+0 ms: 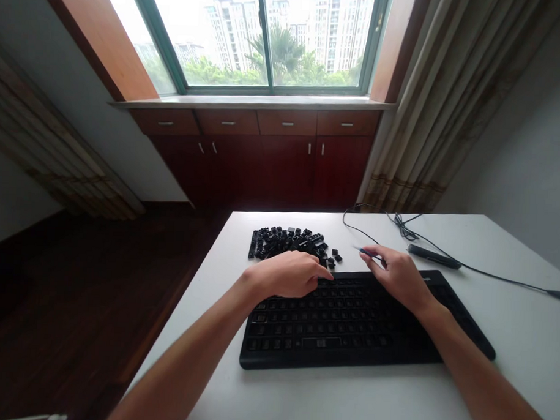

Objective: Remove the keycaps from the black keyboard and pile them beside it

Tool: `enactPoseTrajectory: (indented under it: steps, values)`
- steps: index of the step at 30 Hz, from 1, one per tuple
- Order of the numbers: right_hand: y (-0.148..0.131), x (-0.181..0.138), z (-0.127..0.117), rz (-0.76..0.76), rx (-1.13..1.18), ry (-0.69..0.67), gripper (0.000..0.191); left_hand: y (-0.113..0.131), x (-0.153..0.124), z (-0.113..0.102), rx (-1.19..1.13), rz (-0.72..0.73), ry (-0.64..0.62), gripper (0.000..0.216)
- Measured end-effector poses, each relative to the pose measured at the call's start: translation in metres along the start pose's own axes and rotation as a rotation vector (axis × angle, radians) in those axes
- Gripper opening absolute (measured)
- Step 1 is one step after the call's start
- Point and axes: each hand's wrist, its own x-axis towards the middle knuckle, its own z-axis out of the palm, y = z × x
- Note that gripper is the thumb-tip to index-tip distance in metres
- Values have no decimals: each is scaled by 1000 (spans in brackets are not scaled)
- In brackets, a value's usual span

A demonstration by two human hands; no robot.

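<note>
A black keyboard [321,343] lies on the white table with its keycaps off, baring rows of key sockets. My left hand [289,274] is over its upper left part. The index finger points out and its tip is at the keyboard's top edge; the other fingers are curled, and whatever they may hold is hidden. In a pinch, my right hand [399,275] has a thin blue tool [365,252] with a pale tip pointing left, above the top edge. Its exact kind is too small to tell. Loose black keycaps [279,239] are heaped behind my left hand.
A slim black device [433,256] with a cable [493,277] lies at the right of the white table [527,359], near a tied coil of cord [401,226]. A few single keycaps [336,255] sit beside the heap. Beyond the table stand red cabinets [281,167] under a window.
</note>
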Motion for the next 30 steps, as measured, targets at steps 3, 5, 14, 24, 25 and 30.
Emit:
enactPoseTrajectory:
  steps: [3, 5, 14, 24, 25, 30]
  values:
    - [-2, 1, -2, -19, 16, 2, 27, 4, 3, 1, 16, 33, 36, 42]
    - [-4, 1, -3, -26, 34, -3, 27, 8, 5, 2, 26, 58, 78, 43]
    - [-15, -1, -6, 73, 189, -71, 35, 19, 17, 21, 75, 92, 96, 46]
    - [-20, 0, -12, 98, 433, -285, 47, 20, 27, 28, -15, -6, 314, 30]
    - [-21, 0, -13, 98, 439, -293, 47, 19, 27, 28, -41, -25, 322, 29]
    - [-21, -2, -11, 65, 442, -332, 38, 14, 28, 32, -141, -63, 324, 24]
